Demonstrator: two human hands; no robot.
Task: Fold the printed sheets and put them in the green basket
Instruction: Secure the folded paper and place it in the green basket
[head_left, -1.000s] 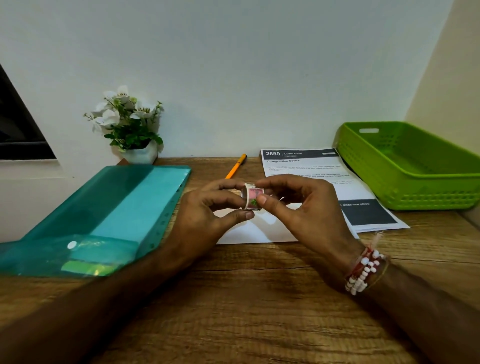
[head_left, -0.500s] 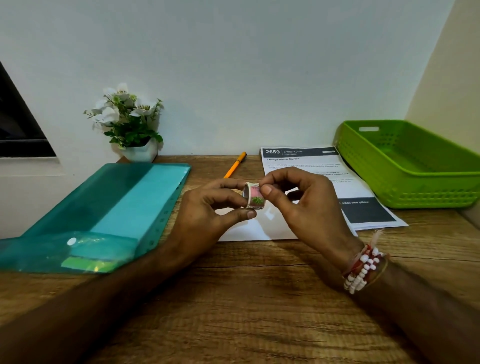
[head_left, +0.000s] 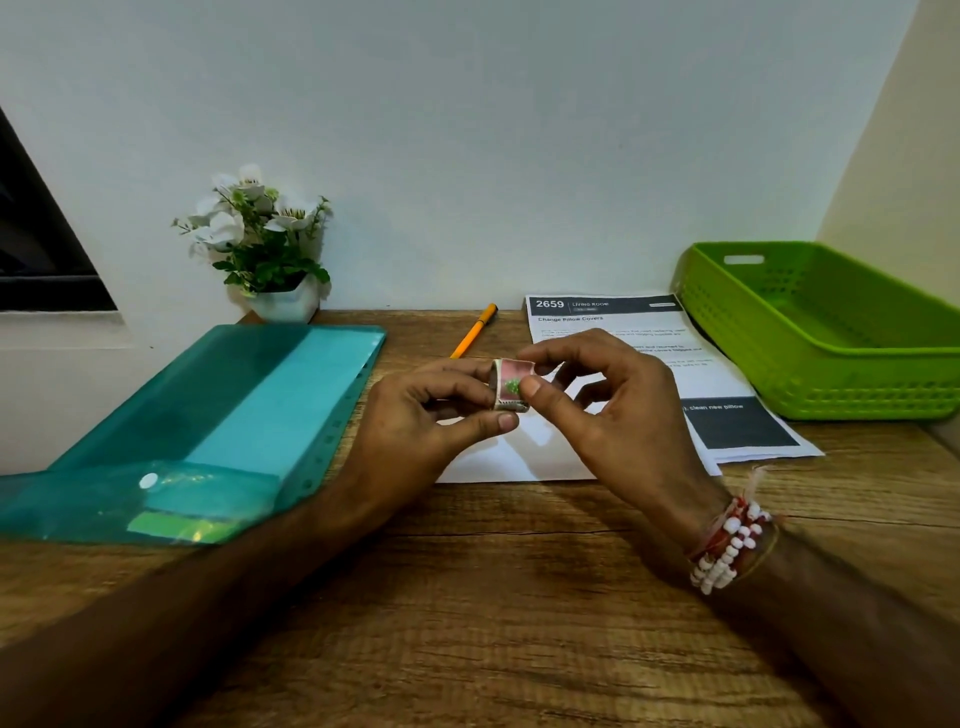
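Observation:
A small roll of patterned pink tape (head_left: 511, 383) is held above the wooden desk between both hands. My left hand (head_left: 431, 415) grips it from the left with curled fingers and thumb. My right hand (head_left: 608, 410) pinches its right side with thumb and forefinger. Behind the hands lie printed sheets (head_left: 618, 332) with a dark header, and a blank white sheet (head_left: 514, 457) partly under my hands. The green basket (head_left: 831, 332) stands at the right against the wall, with nothing visible inside.
A teal plastic folder (head_left: 218, 426) lies at the left. An orange pen (head_left: 474, 330) rests near the wall, and a small white flower pot (head_left: 283, 304) stands at the back left. The wooden desk (head_left: 493, 597) meets walls behind and on the right.
My right thumb and forefinger have shifted slightly on the tape roll, the other fingers lifting a little. Both hands stay in about the same place.

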